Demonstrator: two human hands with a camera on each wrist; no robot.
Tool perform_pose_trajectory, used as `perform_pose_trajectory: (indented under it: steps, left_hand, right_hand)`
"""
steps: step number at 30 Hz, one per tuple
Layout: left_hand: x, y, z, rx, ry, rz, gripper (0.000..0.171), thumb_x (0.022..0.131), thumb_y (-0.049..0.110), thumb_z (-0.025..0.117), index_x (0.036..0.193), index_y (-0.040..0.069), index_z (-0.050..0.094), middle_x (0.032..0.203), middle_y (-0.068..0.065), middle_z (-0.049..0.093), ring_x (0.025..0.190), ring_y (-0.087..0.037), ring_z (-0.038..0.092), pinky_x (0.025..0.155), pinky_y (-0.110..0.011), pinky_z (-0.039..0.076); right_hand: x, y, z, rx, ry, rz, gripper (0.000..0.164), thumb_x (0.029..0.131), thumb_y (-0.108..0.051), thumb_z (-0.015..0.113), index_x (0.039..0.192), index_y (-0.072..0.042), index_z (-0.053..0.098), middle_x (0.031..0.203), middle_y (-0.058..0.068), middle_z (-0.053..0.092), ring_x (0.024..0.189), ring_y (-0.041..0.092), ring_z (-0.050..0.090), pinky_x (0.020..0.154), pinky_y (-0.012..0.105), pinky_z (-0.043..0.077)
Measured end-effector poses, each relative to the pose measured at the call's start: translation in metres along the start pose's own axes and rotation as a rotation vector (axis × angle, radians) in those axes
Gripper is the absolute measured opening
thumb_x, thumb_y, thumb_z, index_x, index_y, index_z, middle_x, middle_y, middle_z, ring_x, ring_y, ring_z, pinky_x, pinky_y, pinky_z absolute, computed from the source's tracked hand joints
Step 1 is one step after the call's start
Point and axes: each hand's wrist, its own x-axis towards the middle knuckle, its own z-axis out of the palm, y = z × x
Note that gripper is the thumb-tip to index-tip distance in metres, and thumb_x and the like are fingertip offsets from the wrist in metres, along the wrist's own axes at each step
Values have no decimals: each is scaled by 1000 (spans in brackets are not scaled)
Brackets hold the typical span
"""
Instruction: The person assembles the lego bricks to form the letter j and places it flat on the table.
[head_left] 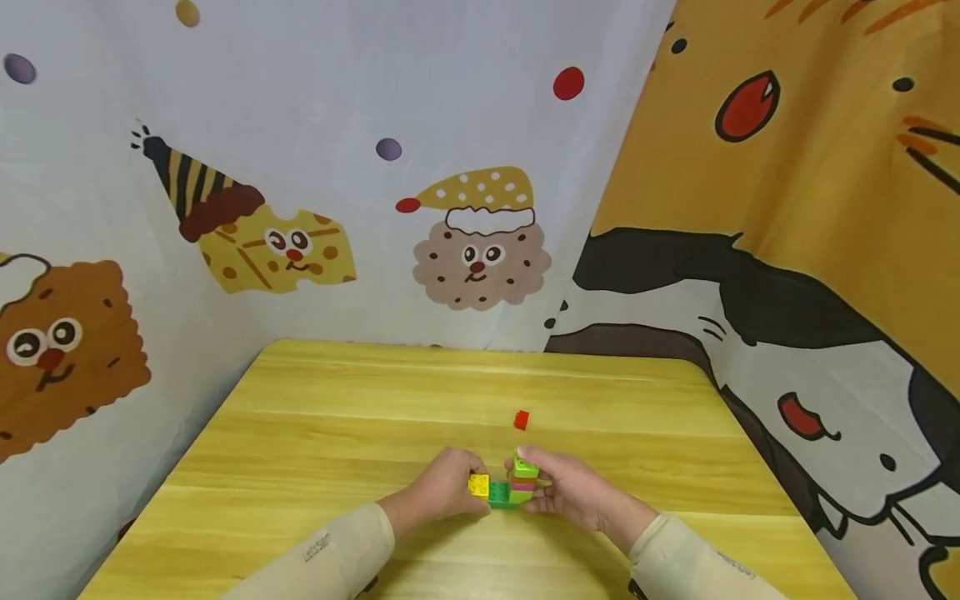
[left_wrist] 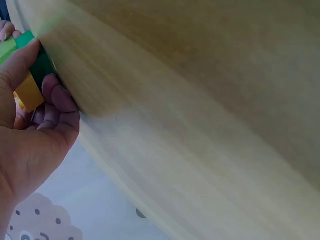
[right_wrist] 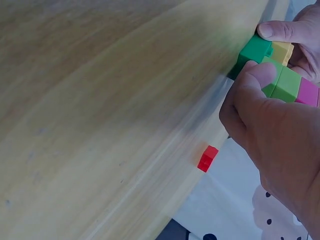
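A small structure of toy building bricks sits between my hands, low on the table. Its base is a dark green brick (head_left: 498,493), with a yellow brick (head_left: 478,485) on the left end. On the right end rises a stack of lime green bricks (head_left: 526,469) with a pink brick (right_wrist: 307,92) and an orange-brown layer between them. My left hand (head_left: 444,485) grips the yellow and green end, thumb on the dark green brick in the left wrist view. With curled fingers my right hand (head_left: 576,492) holds the stack's end. Fingers partly hide both ends.
A single red brick (head_left: 521,419) lies on the wooden table (head_left: 337,417), farther back than the structure. Beyond the table's back edge hangs a white cloth (head_left: 315,125) printed with cartoon figures. A yellow-orange printed panel (head_left: 825,167) stands at the right.
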Motion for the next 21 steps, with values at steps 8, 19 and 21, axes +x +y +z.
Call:
perform_pose_trajectory:
  steps: [8,19,21]
  left_hand:
    - [1,2,0,21,3,0,26,72,14,98,87,8,77,80,7,70,70,-3,53,61,-18,50]
    - [-1,2,2,4,-1,-16,26,73,14,98,88,8,78,80,7,69,71,-4,53,61,-19,50]
    - [0,3,1,-5,-2,-20,25,73,13,97,89,8,78,80,6,69,71,-5,54,61,-19,50]
  right_hand:
    - [-1,0,-1,3,-5,3,76,104,-59,57,147,4,57,134,16,68,111,29,68,97,39,59]
    - [-3,0,0,-5,-3,-1,77,105,-60,55,148,3,56,138,19,67,113,29,70,99,42,59]
    - [-3,-1,0,-4,-4,-2,76,105,-60,55,148,3,56,139,18,67,113,29,70,100,43,59]
